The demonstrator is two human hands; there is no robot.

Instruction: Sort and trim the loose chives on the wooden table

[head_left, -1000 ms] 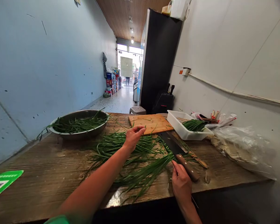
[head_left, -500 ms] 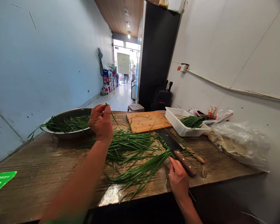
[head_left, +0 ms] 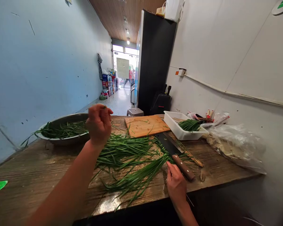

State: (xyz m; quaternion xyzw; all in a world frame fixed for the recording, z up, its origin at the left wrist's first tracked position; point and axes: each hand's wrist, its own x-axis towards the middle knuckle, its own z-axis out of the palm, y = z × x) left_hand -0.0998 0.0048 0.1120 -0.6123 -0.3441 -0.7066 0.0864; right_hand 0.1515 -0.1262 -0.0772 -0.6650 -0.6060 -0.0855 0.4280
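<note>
My left hand (head_left: pixel 99 124) is raised beside the metal bowl (head_left: pixel 43 134), its fingers curled, with a small green bit of chive (head_left: pixel 104 107) showing at the fingertips. Long green chives (head_left: pixel 124 147) lie spread over the table below it. My right hand (head_left: pixel 176 182) is closed at the gathered end of a bunch of chives (head_left: pixel 141 175). A thin stick, seemingly a skewer (head_left: pixel 190 200), sticks out behind that hand near the wrist; the fingers hide the rest. Just beyond lies a cleaver (head_left: pixel 173 149) with a wooden handle.
A wooden cutting board (head_left: pixel 146 125) lies at the table's far side. Right of it stands a white plastic tub (head_left: pixel 185 135) with chives inside. Loose skewers (head_left: pixel 194 159) lie beside the cleaver. A clear plastic bag (head_left: pixel 235 147) sits at the right, by the wall.
The view has tilted up a little and shifted right. My left hand stays raised, its wrist and fingers turned slightly. My right hand keeps its place at the chive ends.
</note>
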